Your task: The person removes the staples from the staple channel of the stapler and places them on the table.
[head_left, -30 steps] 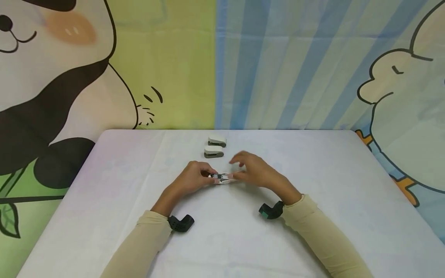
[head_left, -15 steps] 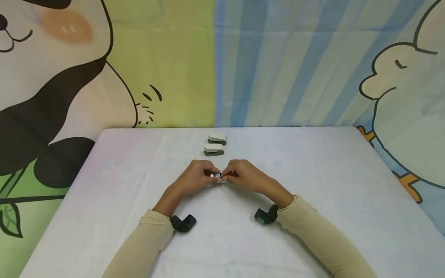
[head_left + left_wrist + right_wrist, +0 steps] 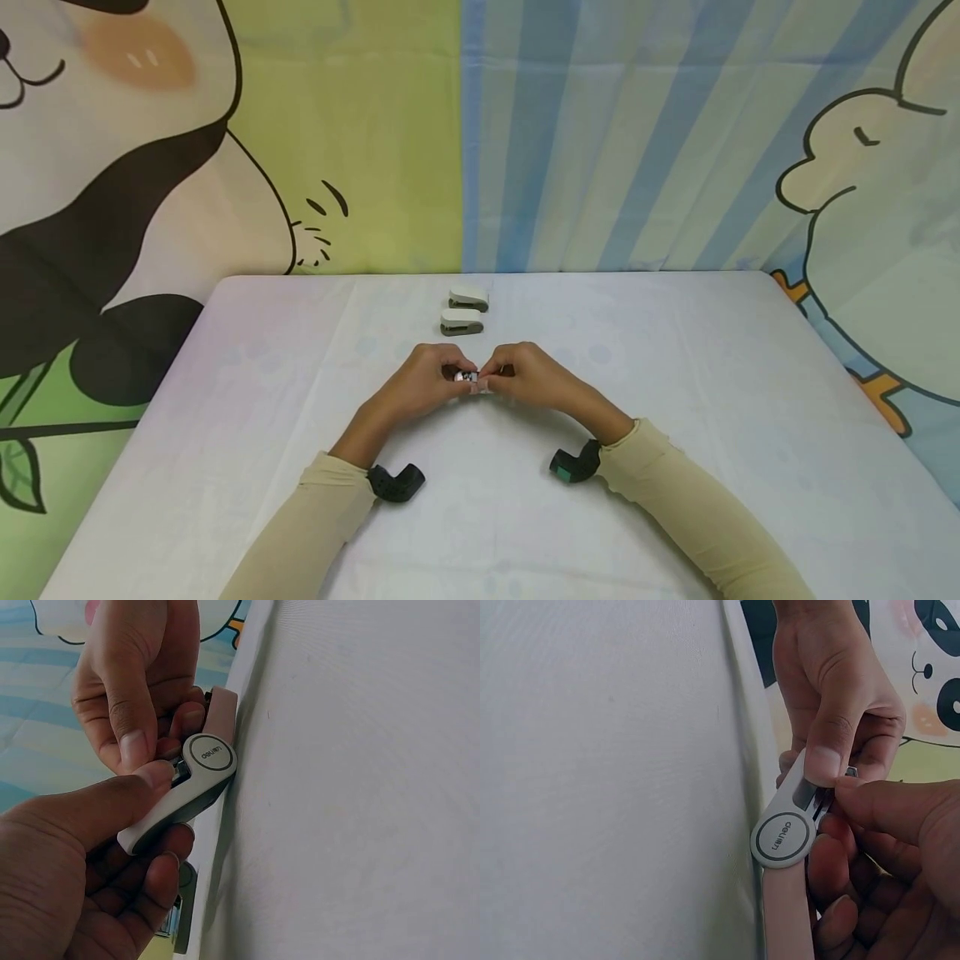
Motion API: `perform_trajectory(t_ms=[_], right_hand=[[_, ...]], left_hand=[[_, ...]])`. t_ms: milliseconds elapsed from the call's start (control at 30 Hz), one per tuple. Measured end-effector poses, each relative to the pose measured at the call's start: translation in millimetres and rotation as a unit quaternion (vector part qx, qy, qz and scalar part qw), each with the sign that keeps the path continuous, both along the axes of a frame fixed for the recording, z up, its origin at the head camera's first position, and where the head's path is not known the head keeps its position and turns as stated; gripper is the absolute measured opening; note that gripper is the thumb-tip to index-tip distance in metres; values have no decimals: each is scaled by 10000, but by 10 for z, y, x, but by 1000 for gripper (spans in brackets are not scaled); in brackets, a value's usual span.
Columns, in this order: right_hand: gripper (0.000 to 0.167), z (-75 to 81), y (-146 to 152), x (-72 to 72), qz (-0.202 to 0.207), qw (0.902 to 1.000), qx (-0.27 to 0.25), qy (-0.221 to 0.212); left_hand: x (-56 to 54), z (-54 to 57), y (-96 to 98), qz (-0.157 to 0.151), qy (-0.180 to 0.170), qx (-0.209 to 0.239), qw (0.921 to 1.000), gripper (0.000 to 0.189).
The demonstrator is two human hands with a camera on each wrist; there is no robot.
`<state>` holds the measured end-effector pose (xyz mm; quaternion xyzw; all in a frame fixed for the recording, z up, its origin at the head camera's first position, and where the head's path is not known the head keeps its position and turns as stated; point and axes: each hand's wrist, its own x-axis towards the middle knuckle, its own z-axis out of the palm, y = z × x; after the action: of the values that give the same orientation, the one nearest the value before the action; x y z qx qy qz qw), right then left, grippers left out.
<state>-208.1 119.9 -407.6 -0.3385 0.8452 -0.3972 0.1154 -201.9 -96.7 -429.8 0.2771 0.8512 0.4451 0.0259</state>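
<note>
A small white stapler (image 3: 465, 377) is unfolded between my hands, close over the table. Its metal staple channel is exposed, and a pinkish-beige arm (image 3: 221, 714) swings out from the round pivot. My left hand (image 3: 420, 387) grips the white body, thumb on top and fingers curled beneath. From the other side, my right hand (image 3: 536, 383) pinches with thumb and index finger at the metal part (image 3: 822, 801) by the pivot, its other fingers curled alongside. What lies between those right fingertips is mostly hidden, so I cannot tell whether loose staples are there.
Two more staplers, white above and grey-brown below, lie beyond my hands: a farther one (image 3: 468, 298) and a nearer one (image 3: 461, 322). The table (image 3: 675, 375) has a white cover and meets a cartoon-printed curtain (image 3: 375, 167) at its back edge.
My right hand has moved left; its raised fingers have come down to pinch at the stapler's middle, covering more of the metal channel. My left hand has kept its grip nearly in place.
</note>
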Motion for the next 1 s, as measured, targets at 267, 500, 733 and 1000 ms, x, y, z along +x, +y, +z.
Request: perform_trajectory(t_ms=[267, 500, 733, 1000], right_hand=[[9, 15, -30, 20, -418, 9985, 35, -339], [9, 41, -43, 34, -640, 9962, 25, -595], [12, 69, -29, 44, -831, 9895, -14, -1182], [15, 128, -68, 97, -1192, 9829, 131, -1394]], left_hand=[[4, 17, 17, -95, 178, 32, 9998, 16], [7, 27, 32, -17, 178, -66, 9998, 15], [11, 27, 50, -129, 223, -14, 9997, 16], [14, 23, 60, -245, 373, 33, 9990, 15]])
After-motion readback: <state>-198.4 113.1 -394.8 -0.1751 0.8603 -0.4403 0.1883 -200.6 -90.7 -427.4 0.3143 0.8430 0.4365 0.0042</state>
